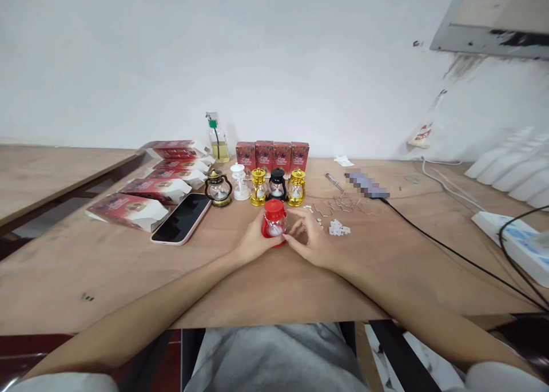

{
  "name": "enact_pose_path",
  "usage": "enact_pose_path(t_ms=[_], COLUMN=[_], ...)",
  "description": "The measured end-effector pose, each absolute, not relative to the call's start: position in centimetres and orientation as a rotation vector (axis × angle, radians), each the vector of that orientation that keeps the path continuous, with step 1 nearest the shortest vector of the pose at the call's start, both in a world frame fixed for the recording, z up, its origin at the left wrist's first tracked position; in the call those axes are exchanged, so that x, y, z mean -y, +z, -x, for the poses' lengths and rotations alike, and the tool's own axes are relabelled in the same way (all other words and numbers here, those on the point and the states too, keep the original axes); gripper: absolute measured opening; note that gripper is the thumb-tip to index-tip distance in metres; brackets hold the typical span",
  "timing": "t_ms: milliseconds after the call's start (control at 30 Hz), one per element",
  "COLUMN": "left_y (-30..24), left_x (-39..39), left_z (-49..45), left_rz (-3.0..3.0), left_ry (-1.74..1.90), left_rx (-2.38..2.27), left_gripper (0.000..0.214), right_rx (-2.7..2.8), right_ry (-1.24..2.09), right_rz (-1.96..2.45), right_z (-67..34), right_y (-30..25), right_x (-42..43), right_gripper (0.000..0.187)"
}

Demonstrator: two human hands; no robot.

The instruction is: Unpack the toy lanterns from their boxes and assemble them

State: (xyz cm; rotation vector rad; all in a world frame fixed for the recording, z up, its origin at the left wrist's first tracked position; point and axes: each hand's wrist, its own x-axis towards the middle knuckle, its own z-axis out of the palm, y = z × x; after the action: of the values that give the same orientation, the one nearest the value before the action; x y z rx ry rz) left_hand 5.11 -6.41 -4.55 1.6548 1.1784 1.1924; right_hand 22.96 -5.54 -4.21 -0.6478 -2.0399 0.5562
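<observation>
A small red lantern (274, 209) with a clear globe stands upright between my hands, low over the table's middle. My left hand (254, 237) wraps its left side and base. From the right, my right hand (312, 240) has thumb and fingertips pinched at the lantern's lower right side; anything small between them is too fine to make out. Just behind stand more small lanterns: a bronze one (219, 189), a white one (239, 183), a black one (277, 185) and two gold ones (296, 187). Bent wire pieces (343, 204) and white plastic bits (338, 228) lie to the right.
Red printed boxes (246, 156) stand behind the lanterns; opened boxes (128, 209) lie left beside a phone (182, 219). A pump bottle (218, 143) is at the wall. Rightward are a screwdriver (333, 181), a cabled blurred-out device (366, 185) and a power strip (514, 246).
</observation>
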Motion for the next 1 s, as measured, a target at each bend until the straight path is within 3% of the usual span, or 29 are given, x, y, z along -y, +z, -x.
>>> enact_pose_path(t_ms=[200, 433, 833, 1000], left_y=[-4.2, -3.4, -2.2, -1.9], left_x=[7.2, 7.2, 6.8, 6.6], left_z=[-5.3, -5.5, -4.7, -4.4], left_rz=[-1.578, -1.361, -1.039, -0.901], left_ry=[1.228, 1.274, 1.297, 1.200], left_rx=[-1.233, -1.192, -1.021, -0.899], left_gripper=[0.060, 0.057, 0.046, 0.034], right_rx=[2.219, 2.318, 1.650, 1.683], right_ry=[0.115, 0.023, 0.430, 0.567], right_rz=[0.622, 0.662, 0.882, 0.962], right_z=[-23.8, -24.2, -25.3, -26.0], right_y=[-3.7, -3.1, -2.1, -2.4], right_x=[5.2, 4.7, 2.8, 1.5], right_gripper=[0.023, 0.013, 0.034, 0.037])
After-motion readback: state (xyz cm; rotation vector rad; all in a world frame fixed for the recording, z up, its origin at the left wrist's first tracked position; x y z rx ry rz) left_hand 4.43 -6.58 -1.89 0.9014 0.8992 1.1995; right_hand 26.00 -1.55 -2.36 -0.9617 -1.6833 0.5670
